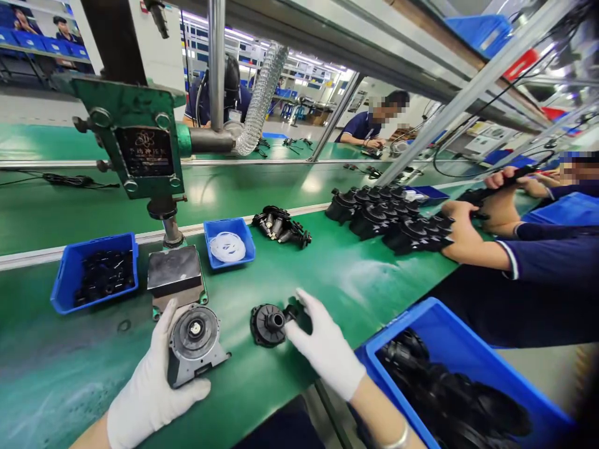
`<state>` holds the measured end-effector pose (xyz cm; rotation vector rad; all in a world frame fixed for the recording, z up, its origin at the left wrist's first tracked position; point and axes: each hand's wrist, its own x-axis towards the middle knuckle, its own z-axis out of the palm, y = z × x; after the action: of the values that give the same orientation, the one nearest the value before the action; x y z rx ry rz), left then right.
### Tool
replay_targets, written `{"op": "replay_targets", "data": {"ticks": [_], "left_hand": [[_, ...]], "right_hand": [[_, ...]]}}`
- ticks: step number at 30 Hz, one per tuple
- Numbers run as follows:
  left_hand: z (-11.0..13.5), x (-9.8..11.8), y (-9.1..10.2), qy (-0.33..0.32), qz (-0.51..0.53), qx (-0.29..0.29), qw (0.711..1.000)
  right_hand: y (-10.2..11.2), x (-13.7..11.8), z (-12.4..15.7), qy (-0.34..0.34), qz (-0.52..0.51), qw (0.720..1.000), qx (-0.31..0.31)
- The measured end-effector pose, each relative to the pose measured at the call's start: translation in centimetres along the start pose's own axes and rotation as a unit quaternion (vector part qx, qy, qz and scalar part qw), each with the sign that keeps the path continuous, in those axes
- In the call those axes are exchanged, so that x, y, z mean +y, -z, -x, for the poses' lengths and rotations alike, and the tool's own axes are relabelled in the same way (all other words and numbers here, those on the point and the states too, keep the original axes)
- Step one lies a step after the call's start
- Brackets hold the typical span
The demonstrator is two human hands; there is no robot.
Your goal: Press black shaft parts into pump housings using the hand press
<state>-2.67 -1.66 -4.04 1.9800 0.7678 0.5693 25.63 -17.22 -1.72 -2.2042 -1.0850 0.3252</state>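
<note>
My left hand [150, 386], in a white glove, is wrapped round a grey round motor housing [194, 340] that rests on the green bench mat [327, 274], just in front of the press base plate [174, 272]. My right hand [325, 346], also gloved, reaches left with its fingers closed on the edge of a black round pump cover [269, 324] lying flat on the mat. The two parts lie apart, a short gap between them.
A green hand press [140, 146] stands behind the plate. Beside it sit a blue tray of black parts [96, 274] and a blue tray of white rings [229, 244]. A blue bin [449, 380] of black parts is at lower right. A co-worker's hands [461, 227] handle stacked black covers.
</note>
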Motion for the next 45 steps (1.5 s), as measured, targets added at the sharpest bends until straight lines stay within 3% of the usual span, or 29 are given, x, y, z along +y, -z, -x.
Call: {"op": "replay_targets", "data": {"ticks": [3,6,9,12,17,24,28,30,32,34,36,41,45], "left_hand": [[-0.1,0.0,0.0,0.006,-0.008,-0.002,1.000],[-0.1,0.2,0.0,0.016,-0.010,-0.004,1.000],[-0.1,0.2,0.0,0.015,0.001,-0.009,1.000],[-0.1,0.0,0.0,0.013,0.013,-0.019,1.000],[-0.3,0.2,0.6,0.024,0.030,-0.040,0.998],[-0.5,0.7,0.5,0.048,0.048,-0.041,0.997],[-0.6,0.9,-0.1,0.050,0.055,-0.015,0.997],[-0.7,1.1,-0.2,0.061,0.056,-0.010,0.997],[-0.9,1.3,0.0,0.077,0.066,-0.020,0.995],[-1.0,1.5,0.3,0.081,0.082,-0.035,0.993],[-1.1,1.6,0.6,0.069,0.093,-0.042,0.992],[-1.6,2.2,1.2,0.026,0.122,-0.021,0.992],[-1.8,2.5,1.3,0.030,0.114,-0.011,0.993]], "right_hand": [[-4.1,-1.7,0.8,0.022,0.043,0.999,0.020],[-6.2,-3.4,-0.6,0.085,0.027,0.996,0.003],[-5.9,-4.3,-2.9,0.188,-0.007,0.975,-0.119],[-4.4,-4.2,-4.4,0.190,-0.018,0.959,-0.210],[-3.2,-3.1,-4.7,0.172,-0.007,0.960,-0.222],[-4.5,-4.5,-5.5,0.307,0.004,0.914,-0.265],[-5.0,-4.5,-6.0,0.383,0.038,0.887,-0.255],[-5.0,-4.1,-6.5,0.363,0.041,0.903,-0.226],[-4.6,-4.1,-7.1,0.309,0.019,0.936,-0.169],[-3.8,-5.1,-7.4,0.249,-0.018,0.962,-0.109],[-3.0,-7.0,-7.2,0.229,-0.047,0.968,-0.093],[-3.3,-12.8,-5.3,0.310,-0.021,0.940,-0.141],[-4.9,-14.6,-4.7,0.363,0.008,0.922,-0.137]]}}
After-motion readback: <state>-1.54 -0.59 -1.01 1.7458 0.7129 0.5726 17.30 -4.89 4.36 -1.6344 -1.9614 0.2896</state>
